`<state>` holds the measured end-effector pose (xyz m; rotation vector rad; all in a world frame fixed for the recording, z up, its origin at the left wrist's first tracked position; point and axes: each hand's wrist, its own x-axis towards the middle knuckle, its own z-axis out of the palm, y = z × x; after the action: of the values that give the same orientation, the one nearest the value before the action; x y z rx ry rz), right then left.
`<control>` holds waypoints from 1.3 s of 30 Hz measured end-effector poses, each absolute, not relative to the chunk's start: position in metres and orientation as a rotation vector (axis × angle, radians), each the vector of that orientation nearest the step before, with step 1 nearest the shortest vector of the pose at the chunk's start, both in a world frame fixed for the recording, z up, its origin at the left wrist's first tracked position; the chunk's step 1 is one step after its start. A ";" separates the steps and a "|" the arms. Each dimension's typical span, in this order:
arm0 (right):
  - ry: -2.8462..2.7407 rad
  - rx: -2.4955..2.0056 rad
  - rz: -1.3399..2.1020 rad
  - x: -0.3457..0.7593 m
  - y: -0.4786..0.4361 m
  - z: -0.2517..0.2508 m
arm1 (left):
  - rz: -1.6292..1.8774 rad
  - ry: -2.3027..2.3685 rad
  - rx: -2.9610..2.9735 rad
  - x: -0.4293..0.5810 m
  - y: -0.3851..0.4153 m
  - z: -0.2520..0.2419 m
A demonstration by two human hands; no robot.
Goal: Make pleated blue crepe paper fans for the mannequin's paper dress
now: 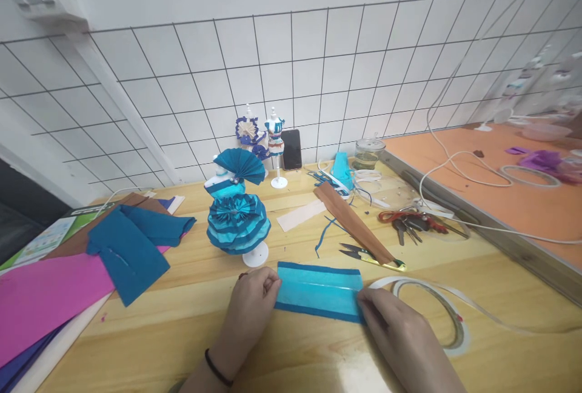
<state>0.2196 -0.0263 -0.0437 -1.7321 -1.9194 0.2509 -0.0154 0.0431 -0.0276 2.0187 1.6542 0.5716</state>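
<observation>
A light-blue paper strip (318,292) with dark teal borders along its long edges lies near the table's front, a thin shiny line running along its middle. My left hand (255,293) pinches its left end between thumb and fingers. At the opposite end, my right hand (394,324) has its fingers closed on the right edge. Beside the right hand rests a roll of white double-sided tape (461,335), a loose length trailing from it. Just beyond the left hand stands a small dress form in a pleated teal paper dress (239,223).
Yellow-handled snips (364,253) and a brown strip (350,220) lie beyond the paper. Keys (409,226) sit to the right, near a white cable. Folded teal (136,253) and pink sheets (50,287) cover the left side. A phone (291,149) leans on the tiled wall.
</observation>
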 end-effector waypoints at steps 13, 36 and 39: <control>-1.997 -1.746 0.152 0.221 -0.022 -0.048 | 0.541 1.682 2.049 -0.013 0.043 -0.026; -2.060 -1.760 0.091 0.220 -0.022 -0.052 | 0.509 1.706 2.064 -0.013 0.045 -0.029; -2.066 -1.790 0.100 0.219 -0.022 -0.052 | 0.524 1.695 2.047 -0.013 0.045 -0.029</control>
<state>0.2186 -0.0224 -0.0517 -1.7899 -2.0655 0.0996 -0.0129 0.0445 -0.0290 2.0469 1.6949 0.5237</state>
